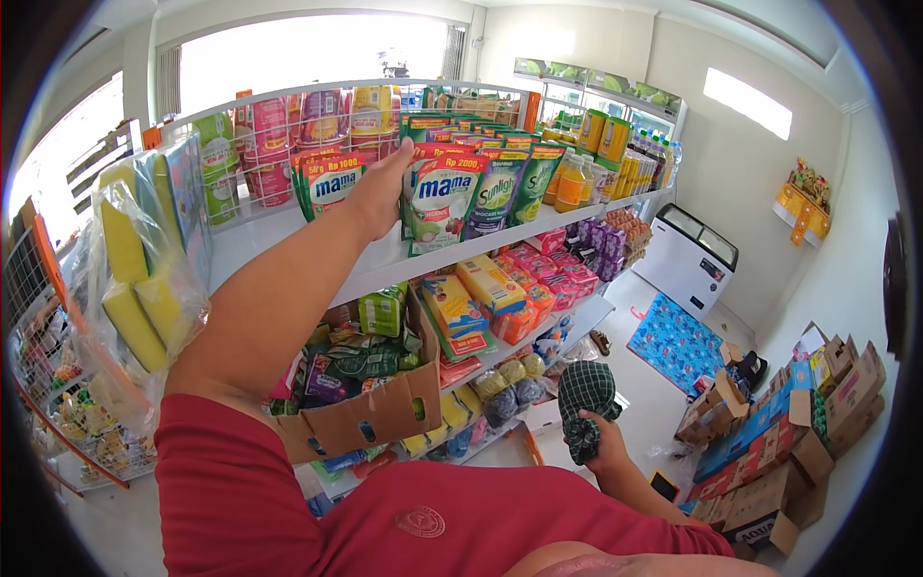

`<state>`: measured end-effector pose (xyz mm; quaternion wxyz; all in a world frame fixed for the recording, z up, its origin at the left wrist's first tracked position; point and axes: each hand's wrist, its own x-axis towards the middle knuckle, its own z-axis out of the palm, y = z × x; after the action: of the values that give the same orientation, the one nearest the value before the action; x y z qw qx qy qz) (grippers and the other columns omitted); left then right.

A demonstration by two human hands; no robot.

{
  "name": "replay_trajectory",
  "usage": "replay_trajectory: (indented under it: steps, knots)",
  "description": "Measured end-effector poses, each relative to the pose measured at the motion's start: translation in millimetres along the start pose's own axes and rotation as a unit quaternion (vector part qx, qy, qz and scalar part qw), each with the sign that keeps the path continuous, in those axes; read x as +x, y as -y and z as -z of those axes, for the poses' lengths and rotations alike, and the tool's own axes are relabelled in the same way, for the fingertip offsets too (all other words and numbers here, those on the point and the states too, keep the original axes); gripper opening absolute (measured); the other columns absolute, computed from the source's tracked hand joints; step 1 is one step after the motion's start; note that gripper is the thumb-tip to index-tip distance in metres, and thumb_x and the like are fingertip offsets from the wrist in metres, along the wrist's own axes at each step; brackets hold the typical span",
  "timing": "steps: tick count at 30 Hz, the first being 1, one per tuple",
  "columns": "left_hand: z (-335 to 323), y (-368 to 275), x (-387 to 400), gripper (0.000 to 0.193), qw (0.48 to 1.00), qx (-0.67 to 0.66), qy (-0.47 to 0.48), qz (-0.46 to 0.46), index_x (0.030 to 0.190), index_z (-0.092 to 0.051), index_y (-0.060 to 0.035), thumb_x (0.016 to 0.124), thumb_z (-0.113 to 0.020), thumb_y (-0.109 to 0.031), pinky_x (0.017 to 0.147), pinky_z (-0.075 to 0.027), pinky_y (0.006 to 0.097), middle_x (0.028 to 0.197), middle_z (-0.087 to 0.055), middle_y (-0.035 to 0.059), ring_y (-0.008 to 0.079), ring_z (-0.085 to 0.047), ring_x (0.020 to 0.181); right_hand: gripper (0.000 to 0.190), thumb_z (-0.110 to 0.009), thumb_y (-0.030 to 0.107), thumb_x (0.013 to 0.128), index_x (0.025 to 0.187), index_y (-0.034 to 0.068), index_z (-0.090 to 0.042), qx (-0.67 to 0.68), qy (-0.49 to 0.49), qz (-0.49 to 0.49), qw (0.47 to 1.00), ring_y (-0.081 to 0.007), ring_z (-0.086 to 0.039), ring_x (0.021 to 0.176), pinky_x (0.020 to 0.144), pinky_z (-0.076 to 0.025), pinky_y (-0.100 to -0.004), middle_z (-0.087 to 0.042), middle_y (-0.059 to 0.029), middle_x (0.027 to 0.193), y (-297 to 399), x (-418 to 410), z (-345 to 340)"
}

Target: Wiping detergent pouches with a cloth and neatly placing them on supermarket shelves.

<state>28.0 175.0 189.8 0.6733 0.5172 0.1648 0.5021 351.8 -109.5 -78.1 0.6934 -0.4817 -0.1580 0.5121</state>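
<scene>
My left hand [386, 191] reaches across the white metal shelf [375, 270] and touches the left edge of the front Mama Lime dish soap pouches [443, 198]. Its other fingers are hidden, so I cannot tell whether they grip. Left of that hand stand smaller Mama Lime pouches [328, 180]. Beside the front pouch, on its right, are purple Sunlight pouches [494, 191] and green Sunlight pouches [535, 184], with further rows behind. Low on the right, my right hand [606, 440] is closed around a bunched dark green checked cloth [585, 404], away from the shelf.
A plastic bag of yellow sponges [140, 281] hangs at the left. Below the shelf sits an open cardboard box [375, 411] of packets. Bottles [573, 180] stand farther right. A chest freezer [685, 260], a blue mat [674, 339] and stacked cartons [779, 440] occupy the right side.
</scene>
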Motion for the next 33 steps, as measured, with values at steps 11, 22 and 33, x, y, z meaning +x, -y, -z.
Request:
replay_trajectory:
  steps: [11,22,33]
  knots:
    - [-6,-5,-19,0.121,0.969,0.246,-0.004,-0.005,0.147,-0.007,-0.0113,0.063,-0.081,-0.058,0.093,-0.041,0.0564,0.14,-0.034,0.0217,0.0322,-0.043,0.126,0.022,-0.069,0.013,0.079,0.091,0.0,-0.057,-0.012,0.006,0.004,1.0,-0.0245,-0.063,0.057,0.051,-0.057,-0.0379,-0.061,-0.011,0.071,-7,2,12]
    - [-39,5,-142,0.032,0.793,0.463,0.214,-0.334,0.102,-0.059,-0.0032,0.084,-0.069,-0.028,0.08,-0.045,0.0336,0.094,-0.061,0.009,0.0233,-0.06,0.09,0.028,-0.069,0.015,0.079,0.103,0.005,-0.058,-0.042,-0.028,-0.01,0.999,-0.022,-0.065,0.067,0.059,-0.056,-0.0376,-0.064,-0.0083,0.081,-16,-10,3]
    - [156,106,-118,0.021,0.609,0.756,0.232,0.065,0.103,-0.065,-0.0066,0.082,-0.064,-0.014,0.078,-0.049,0.042,0.1,-0.065,0.0158,0.0336,-0.062,0.093,0.021,-0.069,0.018,0.082,0.094,0.003,-0.059,-0.13,-0.043,-0.063,0.989,-0.0201,-0.065,0.064,0.058,-0.057,-0.0347,-0.064,-0.0075,0.077,-37,-14,-29]
